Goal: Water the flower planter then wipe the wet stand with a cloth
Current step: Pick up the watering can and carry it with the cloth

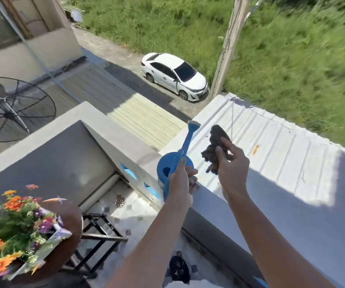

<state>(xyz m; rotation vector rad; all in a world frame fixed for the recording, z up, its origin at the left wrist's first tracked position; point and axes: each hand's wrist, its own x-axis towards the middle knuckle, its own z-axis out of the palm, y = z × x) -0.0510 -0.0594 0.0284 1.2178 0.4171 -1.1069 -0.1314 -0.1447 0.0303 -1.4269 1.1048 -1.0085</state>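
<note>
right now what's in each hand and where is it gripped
The left hand holds the blue watering can by its handle. The right hand pinches a dark cloth near its lower bunched end.

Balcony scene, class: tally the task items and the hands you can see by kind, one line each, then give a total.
Watering can: 1
Cloth: 1
Flower planter: 1
Stand: 1
Hands: 2, the left hand and the right hand
Total: 6
</note>
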